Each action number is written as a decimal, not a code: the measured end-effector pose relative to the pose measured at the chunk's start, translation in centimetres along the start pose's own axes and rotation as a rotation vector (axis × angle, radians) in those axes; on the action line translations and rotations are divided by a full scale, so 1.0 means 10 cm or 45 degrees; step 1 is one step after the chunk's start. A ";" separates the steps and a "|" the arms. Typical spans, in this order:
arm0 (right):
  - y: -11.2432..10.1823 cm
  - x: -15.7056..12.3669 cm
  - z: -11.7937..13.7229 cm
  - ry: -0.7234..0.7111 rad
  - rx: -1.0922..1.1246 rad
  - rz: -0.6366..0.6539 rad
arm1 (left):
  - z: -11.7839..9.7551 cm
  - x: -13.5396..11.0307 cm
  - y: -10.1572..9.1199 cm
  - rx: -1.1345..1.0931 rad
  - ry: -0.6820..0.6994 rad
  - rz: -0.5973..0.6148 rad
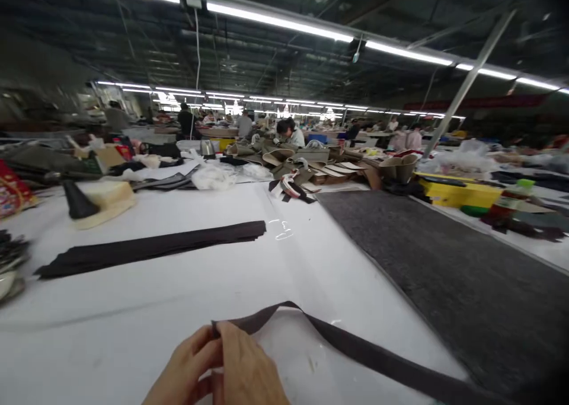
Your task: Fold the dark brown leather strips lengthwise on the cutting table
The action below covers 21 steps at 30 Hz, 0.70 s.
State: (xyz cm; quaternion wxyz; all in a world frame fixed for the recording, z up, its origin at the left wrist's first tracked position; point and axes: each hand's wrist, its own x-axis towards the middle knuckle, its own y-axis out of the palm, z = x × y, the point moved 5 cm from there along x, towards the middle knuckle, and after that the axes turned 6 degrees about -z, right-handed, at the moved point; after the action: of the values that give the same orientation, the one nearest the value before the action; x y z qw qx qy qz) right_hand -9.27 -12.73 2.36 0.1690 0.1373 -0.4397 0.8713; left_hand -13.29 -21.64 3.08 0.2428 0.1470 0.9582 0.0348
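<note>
Close to the bottom edge, my left hand [189,363] and my right hand [249,360] meet, fingers pinched together at one end of a long dark fabric strip [373,350]. From my fingertips the strip rises in a small arch, then runs off toward the lower right across the white tabletop [186,295]. My right hand partly covers the left, so the exact grip of each finger is hidden. Farther back on the table lies a flat stack of similar dark strips [155,249], fanned slightly at its left end.
A large dark grey sheet [444,274] covers the right side. Behind the table are piled brown and olive pieces [284,156], a clear plastic bag [213,177], a yellow box [460,191] and a bottle [511,200]. A black cone-shaped object [79,200] stands at left. People work in the background.
</note>
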 end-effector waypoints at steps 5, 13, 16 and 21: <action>0.47 -0.19 0.16 -0.246 0.029 0.079 | -0.06 -0.07 -0.32 -0.018 0.036 -0.081; 0.60 -0.16 0.18 -0.318 0.384 0.366 | 0.00 0.01 -0.70 0.002 0.067 -0.101; 0.41 -0.05 0.28 -0.283 0.494 0.302 | -0.03 0.02 -0.80 0.041 0.095 -0.192; 0.04 0.44 0.35 -0.141 0.464 0.267 | -0.17 -0.02 -0.93 0.191 0.263 -0.256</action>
State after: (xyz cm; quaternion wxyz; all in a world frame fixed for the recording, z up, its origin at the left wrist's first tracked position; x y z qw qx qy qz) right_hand -13.14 -15.03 5.82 0.0253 0.1666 -0.2954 0.9404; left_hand -16.43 -30.54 3.40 0.1336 0.0637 0.9879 -0.0463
